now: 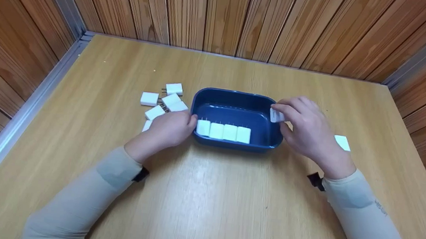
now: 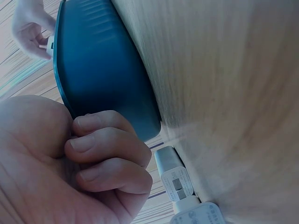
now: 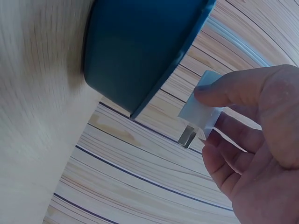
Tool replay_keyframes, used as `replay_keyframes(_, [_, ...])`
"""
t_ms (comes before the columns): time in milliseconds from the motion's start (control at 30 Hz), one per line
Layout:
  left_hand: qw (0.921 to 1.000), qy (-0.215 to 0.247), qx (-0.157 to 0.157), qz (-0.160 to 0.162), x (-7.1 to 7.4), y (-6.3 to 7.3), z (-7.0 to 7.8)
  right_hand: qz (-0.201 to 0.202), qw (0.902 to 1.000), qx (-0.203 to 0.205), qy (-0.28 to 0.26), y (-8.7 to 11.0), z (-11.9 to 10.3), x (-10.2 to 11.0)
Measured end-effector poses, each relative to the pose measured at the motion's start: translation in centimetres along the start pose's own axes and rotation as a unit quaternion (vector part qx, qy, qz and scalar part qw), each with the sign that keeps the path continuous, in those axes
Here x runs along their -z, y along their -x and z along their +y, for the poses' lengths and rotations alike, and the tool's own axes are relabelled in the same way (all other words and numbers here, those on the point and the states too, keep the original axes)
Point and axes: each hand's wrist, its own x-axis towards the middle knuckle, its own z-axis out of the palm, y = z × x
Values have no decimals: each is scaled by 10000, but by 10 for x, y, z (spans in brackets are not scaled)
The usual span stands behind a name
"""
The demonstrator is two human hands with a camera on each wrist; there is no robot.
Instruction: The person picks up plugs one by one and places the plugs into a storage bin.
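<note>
A dark blue plastic container (image 1: 230, 145) stands on the table, with several white plug chargers (image 1: 216, 130) in a row along its near side, prongs pointing away. My left hand (image 1: 171, 128) holds the container's left end at the rim; in the left wrist view its fingers (image 2: 110, 147) are curled against the outer wall. Over the right end, my right hand (image 1: 306, 126) pinches another white charger (image 1: 276, 116) between thumb and fingers. The right wrist view shows that charger (image 3: 201, 109) with its metal prongs bare, just outside the container's rim.
Left of the container lies a loose group of white chargers (image 1: 171, 100), partly hidden by my left hand. One more white charger (image 1: 342, 143) lies on the table beyond my right wrist. Wood-panelled walls (image 1: 226, 17) enclose the table (image 1: 205, 197) at the back and sides.
</note>
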Motion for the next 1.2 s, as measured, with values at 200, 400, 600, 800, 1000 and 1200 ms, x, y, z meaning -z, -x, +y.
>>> replay_keyframes(200, [10000,16,-36,-42,1,-1,0,-268,9996,42,-73,-1,-3,-5])
replay_keyframes(400, [9999,114,41,-68,1,0,-1,-466,9987,217,-50,-5,-5,-10])
replay_keyframes(600, [9998,163,35,-105,0,-1,-2,-716,9972,225,-69,-8,-7,-14])
replay_keyframes(800, [9997,207,71,-136,1,1,-2,-1064,9940,144,-213,-11,-6,-17])
replay_keyframes(1000, [9999,68,54,-114,1,0,-1,-1240,9910,302,-393,-14,-4,-20])
replay_keyframes(1200, [10000,-7,65,-74,0,-1,0,-1462,9874,394,-454,-19,-4,-23])
